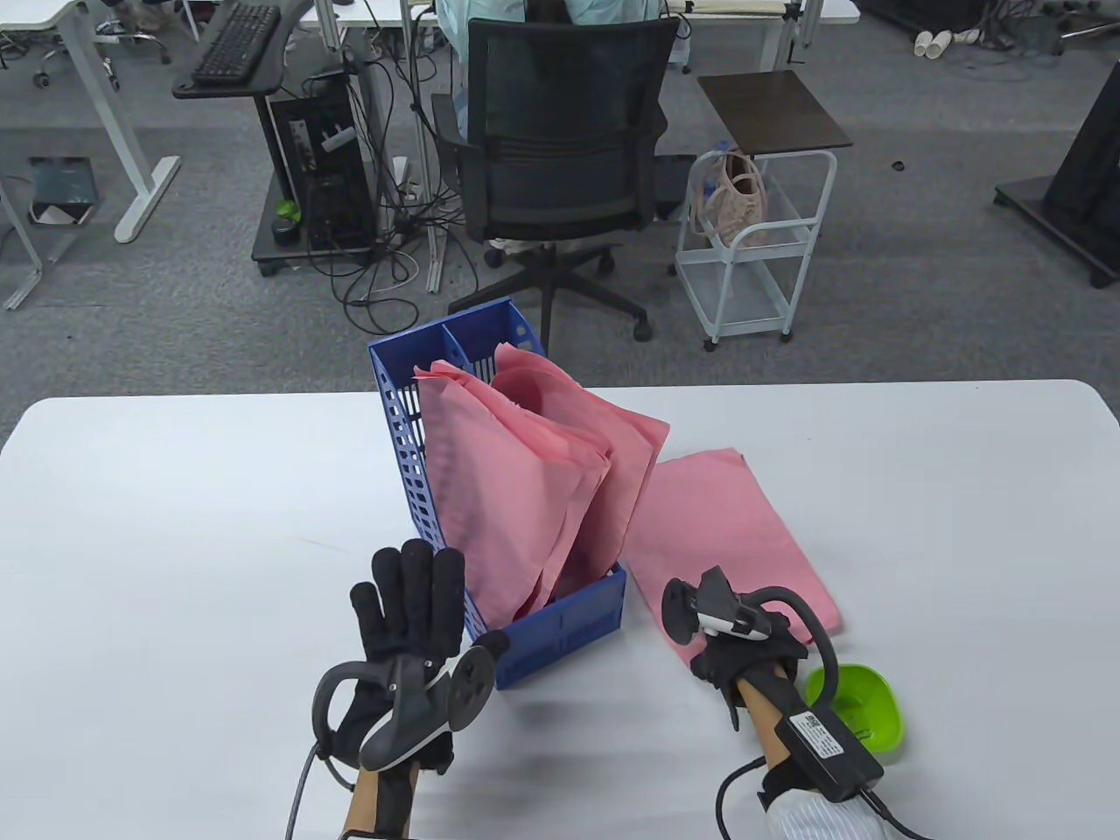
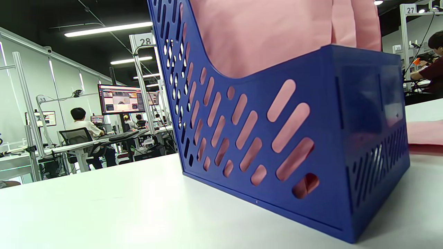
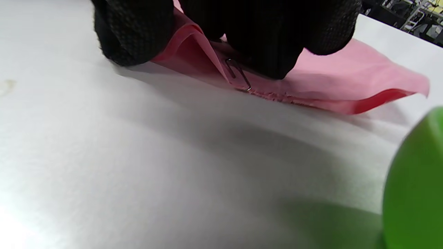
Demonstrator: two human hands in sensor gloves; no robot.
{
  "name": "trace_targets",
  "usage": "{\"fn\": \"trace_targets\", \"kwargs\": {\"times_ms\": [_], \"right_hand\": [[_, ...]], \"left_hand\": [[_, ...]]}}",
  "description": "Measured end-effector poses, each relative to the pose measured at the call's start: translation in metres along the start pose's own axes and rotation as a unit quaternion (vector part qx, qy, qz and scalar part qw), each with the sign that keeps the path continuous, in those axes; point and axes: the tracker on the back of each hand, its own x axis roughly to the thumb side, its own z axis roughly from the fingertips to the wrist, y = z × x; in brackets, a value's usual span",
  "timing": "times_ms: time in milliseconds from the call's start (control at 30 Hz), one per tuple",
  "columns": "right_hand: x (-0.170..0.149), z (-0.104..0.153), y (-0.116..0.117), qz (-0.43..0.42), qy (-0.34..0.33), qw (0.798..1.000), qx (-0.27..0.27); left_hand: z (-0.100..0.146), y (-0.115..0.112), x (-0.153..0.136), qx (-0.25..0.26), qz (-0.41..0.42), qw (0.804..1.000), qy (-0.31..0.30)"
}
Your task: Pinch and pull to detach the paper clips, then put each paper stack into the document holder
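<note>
A: The right hand (image 1: 731, 634) has its fingers (image 3: 270, 52) curled down, pinching at the paper clip (image 3: 238, 73) on the pink paper stack (image 1: 731, 525) near the table's (image 1: 175, 525) front edge.

B: The left hand (image 1: 407, 612)?

A: Fingers straight, flat beside the blue document holder (image 1: 560, 626). Nothing pins the stack, so a hard pull may drag or tear it.

The document holder (image 1: 542, 634) is glossy blue plastic with slotted walls. The paper stack (image 1: 726, 534) is matt pink paper, its clip (image 3: 238, 73) thin bright metal wire. The gloves look like coarse black knit cloth. The bowl (image 1: 866, 709) is smooth green plastic; the table (image 1: 175, 525) is smooth, matt white.
</note>
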Motion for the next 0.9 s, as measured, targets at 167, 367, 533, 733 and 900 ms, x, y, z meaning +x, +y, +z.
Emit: {"fn": "trace_targets", "kwargs": {"times_ms": [167, 367, 533, 733, 900], "right_hand": [[0.003, -0.004, -0.004, 0.021, 0.004, 1.000, -0.008], [0.010, -0.009, -0.011, 0.113, -0.006, 0.993, 0.014], [0.004, 0.001, -0.027, 0.139, 0.011, 0.990, -0.025], [-0.022, 0.030, -0.059, 0.150, 0.040, 0.983, -0.095], [-0.052, 0.060, -0.079, 0.171, 0.085, 0.972, -0.134]], "left_hand": [[0.001, -0.002, 0.000, -0.006, -0.002, 1.000, 0.001], [0.001, -0.002, 0.000, -0.003, -0.002, 1.000, -0.001], [0.001, -0.002, -0.001, -0.001, -0.004, 1.000, 0.000], [0.001, -0.002, -0.002, 0.001, -0.004, 1.000, 0.003], [0.001, -0.003, -0.004, 0.000, 0.005, 1.000, 0.006]]}}
